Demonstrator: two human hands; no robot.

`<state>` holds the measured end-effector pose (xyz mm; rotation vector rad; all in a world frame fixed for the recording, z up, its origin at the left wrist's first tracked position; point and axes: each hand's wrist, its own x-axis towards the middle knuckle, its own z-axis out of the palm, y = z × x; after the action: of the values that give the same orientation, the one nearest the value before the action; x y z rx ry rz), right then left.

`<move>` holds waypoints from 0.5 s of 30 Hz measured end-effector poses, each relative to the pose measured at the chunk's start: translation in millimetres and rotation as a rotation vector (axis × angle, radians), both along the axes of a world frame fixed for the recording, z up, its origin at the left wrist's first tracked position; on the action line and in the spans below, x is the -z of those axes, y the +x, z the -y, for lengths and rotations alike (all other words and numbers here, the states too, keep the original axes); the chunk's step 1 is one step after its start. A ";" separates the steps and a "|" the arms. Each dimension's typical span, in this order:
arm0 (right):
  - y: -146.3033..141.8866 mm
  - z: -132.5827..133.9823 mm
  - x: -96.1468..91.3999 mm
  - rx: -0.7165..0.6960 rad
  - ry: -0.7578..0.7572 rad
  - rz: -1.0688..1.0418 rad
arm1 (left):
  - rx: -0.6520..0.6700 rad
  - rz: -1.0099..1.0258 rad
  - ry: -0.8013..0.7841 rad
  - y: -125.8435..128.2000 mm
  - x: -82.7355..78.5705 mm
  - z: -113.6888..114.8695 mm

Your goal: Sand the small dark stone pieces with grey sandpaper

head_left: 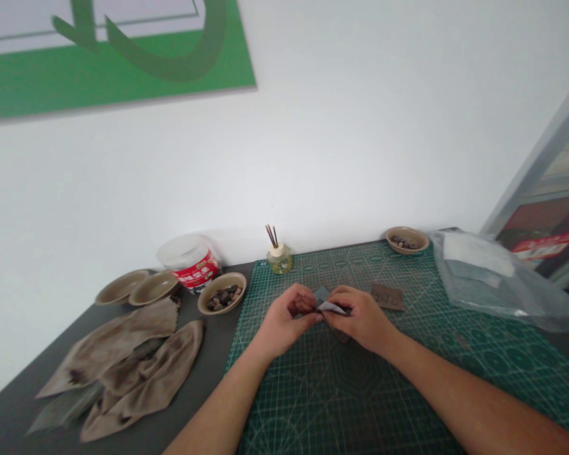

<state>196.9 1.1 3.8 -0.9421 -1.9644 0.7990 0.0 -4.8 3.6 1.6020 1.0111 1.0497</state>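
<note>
Head-worn view faces forward, downward; left hand (284, 319), right hand (363, 319) near.

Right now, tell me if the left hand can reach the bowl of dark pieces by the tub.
Probably yes: nothing stands between the left hand and the bowl, though it pinches a grey sheet.

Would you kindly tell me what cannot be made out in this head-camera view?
- Grey sheet: head view, mostly covered by the fingers of the left hand and right hand. Whether anything sits inside it cannot be told.
- White tub: head view, the print on its red label is too small to read.
- Far bowl: head view, its dark contents are too small to identify.
- Plastic bag: head view, cut off by the right edge.
</note>
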 end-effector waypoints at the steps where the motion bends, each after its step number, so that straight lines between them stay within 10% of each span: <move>1: -0.1 0.0 -0.1 0.001 -0.001 0.001 | -0.001 -0.003 -0.001 -0.2 0.0 -0.1; 15: -0.5 0.5 -1.3 -0.001 0.005 0.012 | 0.010 -0.003 0.013 -0.1 0.8 0.0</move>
<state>196.4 0.6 5.1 -0.9449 -1.9767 0.7898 -0.1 -4.8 2.8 1.6178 0.9989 1.0489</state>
